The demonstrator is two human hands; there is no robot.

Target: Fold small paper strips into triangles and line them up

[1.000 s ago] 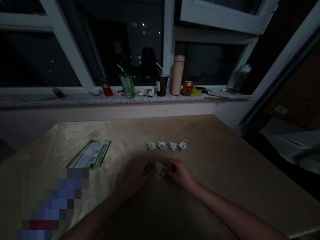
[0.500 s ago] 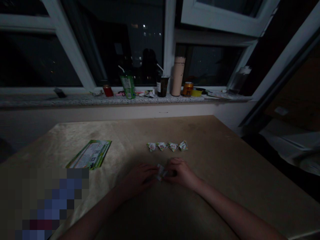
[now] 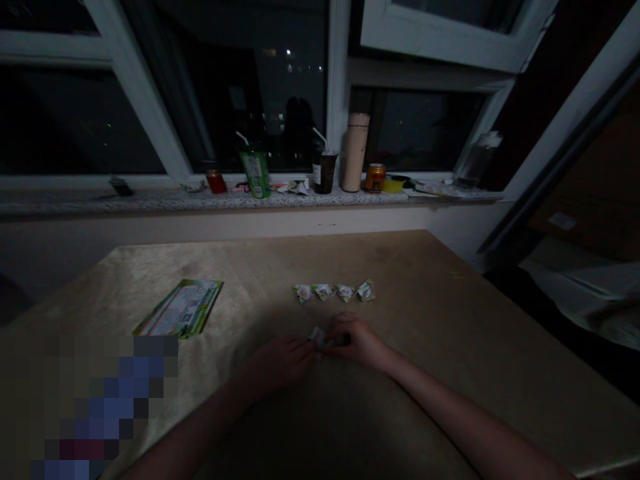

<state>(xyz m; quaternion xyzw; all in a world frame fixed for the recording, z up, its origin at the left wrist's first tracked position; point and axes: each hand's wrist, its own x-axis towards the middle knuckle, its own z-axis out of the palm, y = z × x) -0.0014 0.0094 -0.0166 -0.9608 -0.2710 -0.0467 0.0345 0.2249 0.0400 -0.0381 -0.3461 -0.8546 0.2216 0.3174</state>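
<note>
On the beige table, a small pale packet sits between my two hands; its printing is too dark and blurred to read. My left hand comes in from the left, its fingers pressed together and its fingertips gripping the packet's left edge. From the right, my right hand is curled, with thumb and fingers pinching the other edge. Just beyond the hands lies a row of several small triangular packets, white and green, set side by side.
A flat green and white printed pouch lies at the left of the table. Along the window sill stand a green cup with a straw, a dark drink cup, a pink flask and a gold can.
My left hand has moved slightly right and its fingers now overlap the packet more. The right hand has shifted a little left. The packet has turned slightly; the row is unmoved.
</note>
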